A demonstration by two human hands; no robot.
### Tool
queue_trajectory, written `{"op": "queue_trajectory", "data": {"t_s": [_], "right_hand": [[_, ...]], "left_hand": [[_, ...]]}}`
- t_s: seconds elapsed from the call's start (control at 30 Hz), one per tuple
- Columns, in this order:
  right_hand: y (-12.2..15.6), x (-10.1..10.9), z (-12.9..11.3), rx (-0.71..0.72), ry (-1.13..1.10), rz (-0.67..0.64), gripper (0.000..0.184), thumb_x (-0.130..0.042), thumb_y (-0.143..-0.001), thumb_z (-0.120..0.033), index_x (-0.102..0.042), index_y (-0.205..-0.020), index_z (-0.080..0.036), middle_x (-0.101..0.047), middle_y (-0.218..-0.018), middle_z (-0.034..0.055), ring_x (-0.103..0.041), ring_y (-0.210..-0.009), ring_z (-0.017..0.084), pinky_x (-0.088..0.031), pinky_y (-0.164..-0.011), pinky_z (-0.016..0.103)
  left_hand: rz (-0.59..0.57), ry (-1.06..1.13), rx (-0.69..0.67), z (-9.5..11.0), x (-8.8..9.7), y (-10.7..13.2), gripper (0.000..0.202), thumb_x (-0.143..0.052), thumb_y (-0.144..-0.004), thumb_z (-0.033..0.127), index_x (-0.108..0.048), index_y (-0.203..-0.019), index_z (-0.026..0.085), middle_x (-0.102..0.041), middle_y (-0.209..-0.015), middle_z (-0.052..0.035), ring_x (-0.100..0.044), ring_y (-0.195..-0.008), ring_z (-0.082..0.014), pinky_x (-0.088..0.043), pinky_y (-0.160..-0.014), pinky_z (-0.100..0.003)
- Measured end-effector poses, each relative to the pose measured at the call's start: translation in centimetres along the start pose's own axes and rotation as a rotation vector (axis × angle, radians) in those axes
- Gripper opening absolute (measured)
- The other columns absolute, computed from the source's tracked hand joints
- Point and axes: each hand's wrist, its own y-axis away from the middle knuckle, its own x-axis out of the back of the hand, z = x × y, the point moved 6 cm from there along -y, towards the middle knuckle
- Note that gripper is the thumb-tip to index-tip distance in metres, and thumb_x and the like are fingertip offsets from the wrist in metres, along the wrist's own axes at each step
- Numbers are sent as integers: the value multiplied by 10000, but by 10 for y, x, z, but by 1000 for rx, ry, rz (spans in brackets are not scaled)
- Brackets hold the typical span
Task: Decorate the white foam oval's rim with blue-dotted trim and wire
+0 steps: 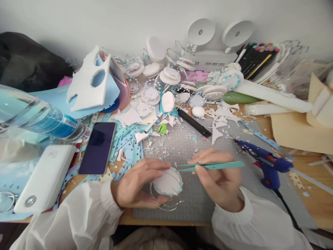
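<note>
My left hand (142, 178) is closed round the left side of a white foam disc (166, 183), which has small blue pieces along its edge. Thin silvery wire loops (166, 205) curl around the disc and out below it. In my right hand (220, 175) is a pair of teal tweezers (218, 166), pinched between thumb and fingers. Their tips point left, close to the upper right edge of the disc; whether they grip a tiny piece I cannot make out. Both hands are over a grey cutting mat (197, 208).
A blue glue gun (267, 158) lies at the right, a black utility knife (194, 122) beyond my hands. At the left are a phone (98, 147), a white power bank (45, 178) and a water bottle (52, 114). Foam scraps and several decorated discs (151, 93) crowd the back.
</note>
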Motion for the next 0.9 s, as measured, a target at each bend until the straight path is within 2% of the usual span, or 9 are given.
{"op": "queue_trajectory", "data": {"t_s": [0.17, 0.37, 0.67, 0.77, 0.83, 0.9], "right_hand": [[1, -5, 1, -24, -9, -58, 265, -595, -812, -15, -613, -980, -219, -668, -768, -4, -639, -702, 155, -528, -639, 321], [3, -6, 19, -307, -136, 1, 46, -625, -881, -166, -621, -877, -212, -641, -751, -12, -595, -525, 96, -511, -484, 232], [10, -7, 36, -437, -236, 4, 51, -631, -900, -212, -606, -856, -205, -632, -750, -30, -577, -484, 70, -503, -473, 213], [11, -7, 46, -475, -250, 13, 76, -639, -898, -245, -602, -845, -205, -621, -740, -33, -565, -486, 75, -491, -477, 228], [9, -5, 51, -492, -251, 55, 117, -662, -879, -271, -596, -811, -201, -601, -715, -37, -555, -482, 78, -469, -467, 230], [6, -1, 55, -500, -260, 132, 164, -695, -844, -294, -581, -771, -200, -587, -704, -44, -540, -470, 74, -447, -455, 226]], "left_hand": [[0, -12, -10, 0, -1, -1, 704, -821, -746, 343, -458, -1321, 162, -721, -1121, -185, -705, -1035, -243, -596, -853, -377], [-1, -23, -29, 2, 0, -1, 671, -812, -762, 330, -464, -1304, 140, -719, -1121, -192, -699, -1052, -237, -590, -873, -366], [-19, -6, -10, 0, -2, 1, 725, -822, -744, 297, -431, -1338, 156, -701, -1156, -193, -684, -1064, -244, -568, -874, -370], [-56, 22, 34, -5, -4, 5, 799, -833, -709, 324, -410, -1369, 171, -677, -1191, -191, -654, -1106, -279, -539, -913, -416], [-73, 14, 56, -7, -3, 6, 850, -816, -684, 406, -409, -1385, 150, -625, -1256, -217, -606, -1165, -328, -499, -962, -481], [-32, -25, 78, -5, 4, 2, 826, -744, -713, 491, -427, -1383, 125, -549, -1335, -241, -544, -1220, -369, -453, -999, -543]]}}
